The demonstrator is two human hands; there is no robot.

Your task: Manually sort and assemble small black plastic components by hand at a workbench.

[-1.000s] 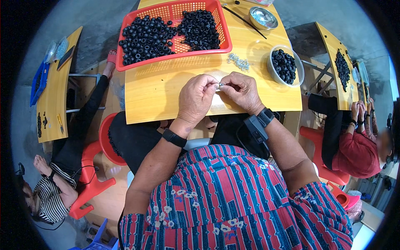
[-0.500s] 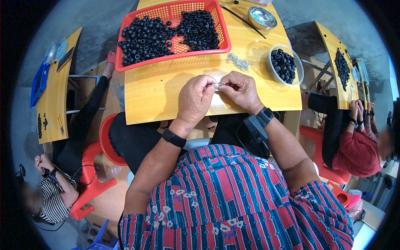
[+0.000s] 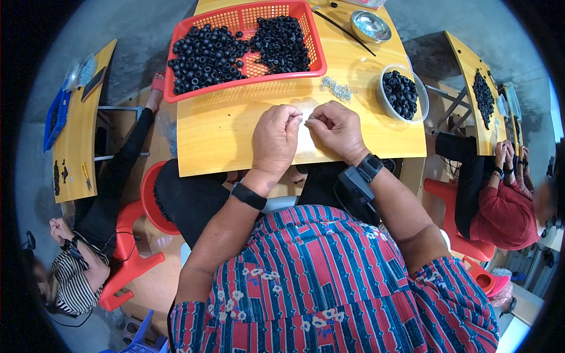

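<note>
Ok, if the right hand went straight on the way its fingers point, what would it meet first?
Probably the left hand, just across a narrow gap; depth between them is hard to judge.

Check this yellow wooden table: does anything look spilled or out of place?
A loose heap of small shiny silvery pieces lies directly on the table, and one small black piece sits loose right of the red plastic basket. Uncontained, both look stray, though possibly intentional. Nothing looks damaged.

We see grey wall (image 3: pixel 138 29), far left | yellow table (image 3: pixel 206 138), centre | left table (image 3: pixel 76 147) | right table (image 3: pixel 465 56) | red stool (image 3: pixel 125 250), near left | tan floor (image 3: pixel 166 276)
</note>
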